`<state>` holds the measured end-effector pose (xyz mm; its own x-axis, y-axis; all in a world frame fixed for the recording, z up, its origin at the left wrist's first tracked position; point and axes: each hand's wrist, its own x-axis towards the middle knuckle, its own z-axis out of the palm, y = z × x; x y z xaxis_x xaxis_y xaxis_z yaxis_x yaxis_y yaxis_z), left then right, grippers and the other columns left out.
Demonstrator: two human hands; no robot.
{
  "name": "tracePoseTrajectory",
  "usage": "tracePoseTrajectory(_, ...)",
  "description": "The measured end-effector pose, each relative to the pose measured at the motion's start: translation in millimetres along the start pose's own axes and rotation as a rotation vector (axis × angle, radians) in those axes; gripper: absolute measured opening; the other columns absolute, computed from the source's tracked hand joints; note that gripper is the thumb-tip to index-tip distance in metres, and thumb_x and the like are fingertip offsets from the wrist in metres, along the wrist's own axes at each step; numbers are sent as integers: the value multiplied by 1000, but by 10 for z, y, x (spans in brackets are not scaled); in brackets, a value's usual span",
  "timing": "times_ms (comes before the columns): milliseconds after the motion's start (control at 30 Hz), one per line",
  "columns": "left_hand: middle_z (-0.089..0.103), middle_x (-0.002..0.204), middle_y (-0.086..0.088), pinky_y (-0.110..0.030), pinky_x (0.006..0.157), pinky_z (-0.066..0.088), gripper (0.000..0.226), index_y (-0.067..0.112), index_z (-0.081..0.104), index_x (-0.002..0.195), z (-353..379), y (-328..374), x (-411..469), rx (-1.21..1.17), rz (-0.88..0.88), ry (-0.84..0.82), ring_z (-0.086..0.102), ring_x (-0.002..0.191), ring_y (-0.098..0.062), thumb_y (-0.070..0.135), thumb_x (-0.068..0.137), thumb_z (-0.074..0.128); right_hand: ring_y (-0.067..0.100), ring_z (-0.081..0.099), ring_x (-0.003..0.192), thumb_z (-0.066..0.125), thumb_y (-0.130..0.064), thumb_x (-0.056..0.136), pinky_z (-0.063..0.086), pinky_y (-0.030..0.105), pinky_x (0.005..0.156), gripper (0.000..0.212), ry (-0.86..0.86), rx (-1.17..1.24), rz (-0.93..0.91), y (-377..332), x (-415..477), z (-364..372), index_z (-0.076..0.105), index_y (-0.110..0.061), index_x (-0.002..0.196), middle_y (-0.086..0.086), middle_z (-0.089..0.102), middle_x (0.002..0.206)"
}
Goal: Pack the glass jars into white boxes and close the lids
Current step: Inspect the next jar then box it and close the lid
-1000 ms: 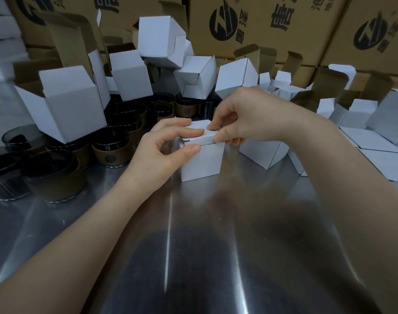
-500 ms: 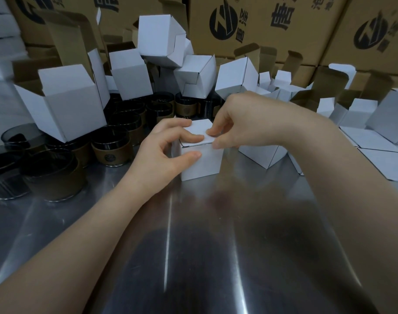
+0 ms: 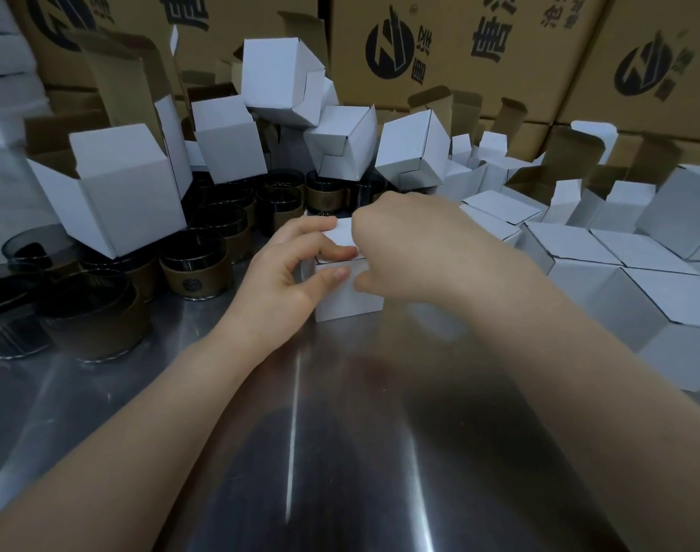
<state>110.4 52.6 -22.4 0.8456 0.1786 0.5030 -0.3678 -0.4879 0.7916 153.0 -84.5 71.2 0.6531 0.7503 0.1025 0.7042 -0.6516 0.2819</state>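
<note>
I take the small white box under the hands as the centre of my clock. At about nine o'clock from it, on the left part of the steel bench (image 3: 340, 452), I see a group of dark glass jars (image 3: 101, 312) with brown bands. They stand upright and close to each other. Above them, at ten o'clock, one open white box (image 3: 117, 197) leans tilted with its brown inside showing. More empty white boxes (image 3: 280, 81) are heaped behind it, toward twelve o'clock.

The left hand (image 3: 288, 284) comes from seven o'clock and grasps the white box (image 3: 348, 300) at its left front corner. The thumb lies on the front face and the forefinger is curled over the lid (image 3: 342, 233). The box stands upright on the bench, in the middle of the view. The lid lies down on the top, but I cannot tell if its flap is fully tucked in.

The right hand (image 3: 416, 249) comes from four o'clock and covers the right part of the lid. Its thumb presses on the front face and the other fingers bend over the top, so it also grasps this box. Its fingertips are hidden from me.

At three o'clock, closed white boxes (image 3: 619, 284) lie side by side, touching. Along the back, from eleven to one o'clock, stand big brown cartons (image 3: 479, 85) with black print.
</note>
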Motion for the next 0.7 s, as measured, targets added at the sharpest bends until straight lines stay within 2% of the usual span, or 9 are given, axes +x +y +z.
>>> tracePoseTrajectory(100, 45, 145, 2, -44, 116, 31, 29, 36, 67, 93, -12, -19, -6, 3, -8, 23, 37, 138, -9, 8, 88, 67, 16, 36, 57, 61, -27, 92, 24, 28, 50, 43, 73, 84, 26, 41, 54, 57, 30, -16, 64, 0, 35, 67)
tracePoseTrajectory(167, 39, 149, 5, -28, 117, 29, 31, 39, 67, 97, -13, -40, -14, 23, -2, 39, 32, 139, 0, 10, 89, 67, 20, 44, 71, 64, -39, 89, 31, 30, 58, 41, 124, 157, 17, 90, 102, 106, 39, -13, 69, -1, 41, 78)
tracePoseTrajectory(233, 35, 152, 7, -12, 112, 28, 32, 39, 66, 104, -10, -62, -15, 47, -3, 59, 30, 135, 10, 11, 90, 66, 20, 45, 86, 64, -47, 87, 36, 32, 66, 37, 152, 246, -10, 146, 158, 180, 47, -15, 86, 1, 44, 94)
tracePoseTrajectory(300, 37, 152, 6, -23, 112, 35, 34, 36, 63, 113, -5, -98, -12, 37, -26, 110, 36, 136, 3, 11, 89, 67, 20, 48, 90, 64, -48, 88, 40, 34, 72, 38, 127, 363, -27, 190, 207, 263, 48, -15, 98, 0, 48, 98)
tracePoseTrajectory(367, 42, 147, 5, -38, 111, 40, 40, 34, 59, 122, 2, -116, -5, 51, -54, 167, 43, 135, -9, 11, 89, 68, 18, 48, 84, 63, -43, 89, 36, 34, 75, 36, 106, 461, -21, 224, 247, 348, 44, -15, 102, -6, 48, 89)
tracePoseTrajectory(400, 45, 144, 6, -39, 109, 43, 43, 33, 58, 124, 5, -116, -2, 54, -71, 188, 47, 132, -10, 11, 89, 67, 16, 47, 79, 63, -40, 89, 36, 35, 80, 35, 108, 489, -14, 237, 265, 391, 42, -15, 101, -8, 46, 84)
tracePoseTrajectory(500, 52, 134, 7, -30, 99, 51, 44, 27, 57, 128, 8, -114, 14, 35, -132, 215, 59, 116, -5, 8, 90, 66, 8, 43, 70, 63, -35, 87, 25, 44, 111, 33, 134, 521, 10, 261, 313, 499, 38, -16, 98, -9, 44, 77)
tracePoseTrajectory(600, 57, 128, 8, -26, 93, 52, 42, 23, 57, 129, 12, -116, 22, 87, -160, 222, 64, 103, -1, 7, 90, 64, 16, 52, 80, 63, -40, 88, 16, 50, 117, 36, 191, 465, 37, 277, 354, 562, 37, -18, 100, -6, 52, 84)
tracePoseTrajectory(700, 62, 113, 13, -16, 78, 51, 38, 28, 58, 121, 18, -108, 20, 110, -175, 247, 65, 87, -2, 6, 90, 61, 25, 58, 94, 60, -48, 90, 12, 50, 117, 37, 263, 344, 95, 288, 396, 613, 44, -19, 108, -1, 62, 95)
